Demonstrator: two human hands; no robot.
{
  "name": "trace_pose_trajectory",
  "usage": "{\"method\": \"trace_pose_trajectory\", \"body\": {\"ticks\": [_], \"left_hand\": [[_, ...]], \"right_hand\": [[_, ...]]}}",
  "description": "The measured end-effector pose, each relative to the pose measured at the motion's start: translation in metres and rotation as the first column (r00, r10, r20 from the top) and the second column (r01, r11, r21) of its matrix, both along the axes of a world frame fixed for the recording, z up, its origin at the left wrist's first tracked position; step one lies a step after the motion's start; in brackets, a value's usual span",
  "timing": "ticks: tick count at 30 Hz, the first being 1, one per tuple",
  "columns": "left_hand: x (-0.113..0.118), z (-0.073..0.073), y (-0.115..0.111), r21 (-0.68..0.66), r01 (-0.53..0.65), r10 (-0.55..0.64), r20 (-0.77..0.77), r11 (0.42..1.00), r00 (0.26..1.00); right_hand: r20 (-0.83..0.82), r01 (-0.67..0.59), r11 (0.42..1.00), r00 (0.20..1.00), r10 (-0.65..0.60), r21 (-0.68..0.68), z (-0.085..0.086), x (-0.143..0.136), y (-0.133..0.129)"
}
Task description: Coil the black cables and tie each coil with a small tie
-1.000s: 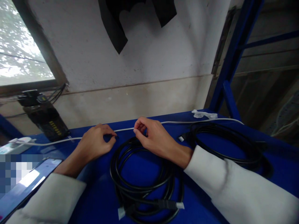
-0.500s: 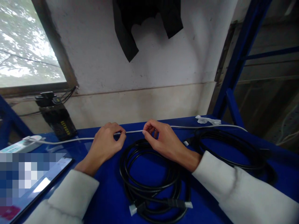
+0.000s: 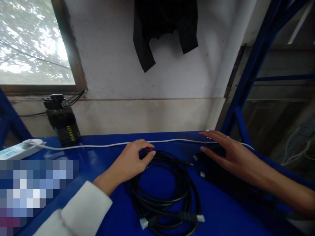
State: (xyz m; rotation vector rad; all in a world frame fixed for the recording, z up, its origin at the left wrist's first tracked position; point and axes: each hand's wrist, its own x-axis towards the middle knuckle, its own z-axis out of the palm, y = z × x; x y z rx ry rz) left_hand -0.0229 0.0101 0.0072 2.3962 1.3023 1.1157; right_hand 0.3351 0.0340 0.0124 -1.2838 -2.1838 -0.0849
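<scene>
- A coil of black cable [image 3: 189,183] lies on the blue bench [image 3: 118,216], its two pale-capped ends towards the near side.
- The left hand [image 3: 133,159] is at that coil's far left edge, fingers curled towards the thumb; cannot tell whether its grip pinches the cable.
- The right hand [image 3: 228,152], thumb and fingers apart, its grip holding nothing, is over a second black coil [image 3: 221,177].
- Beyond both coils, a white cable [image 3: 177,140] runs across the bench.
- A dark bottle [image 3: 65,127] stands at the far left.

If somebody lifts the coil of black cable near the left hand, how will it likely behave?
The coil would probably feel springy rather than limp, as it holds smooth curves. It may spread apart, since its loops lie unevenly.
</scene>
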Motion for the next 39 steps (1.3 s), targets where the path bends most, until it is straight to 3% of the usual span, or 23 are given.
{"method": "trace_pose_trajectory", "body": {"ticks": [2,5,12,18,21,32,39], "left_hand": [[0.000,-0.004,0.000,-0.015,0.037,-0.038,-0.016,0.999,0.999],[-0.002,-0.008,0.000,-0.017,0.060,-0.060,-0.005,0.998,0.998],[-0.003,-0.006,0.000,-0.023,0.098,-0.098,-0.005,0.995,0.995],[-0.002,-0.010,0.000,-0.029,0.058,-0.058,-0.008,0.998,0.998],[-0.003,-0.012,-0.001,-0.031,0.024,-0.024,-0.008,0.999,1.000],[0.005,-0.008,-0.007,-0.031,-0.033,0.032,-0.030,0.999,0.999],[0.005,-0.008,-0.008,-0.042,-0.044,0.043,-0.038,0.998,0.998]], "right_hand": [[0.059,0.057,0.998,0.997,-0.056,-0.025,-0.009,0.028,0.016],[0.095,0.050,0.990,0.995,-0.038,-0.130,-0.017,0.052,0.030],[0.050,-0.038,0.984,0.998,0.047,-0.174,-0.015,0.055,0.030],[0.047,0.039,0.980,0.998,-0.031,-0.194,-0.023,0.088,0.041],[0.023,0.004,0.981,1.000,0.000,-0.193,-0.029,0.102,0.042],[-0.112,-0.063,0.985,0.993,0.046,-0.160,-0.028,0.105,0.042],[-0.123,-0.057,0.987,0.992,0.038,-0.152,-0.006,0.098,0.028]]}}
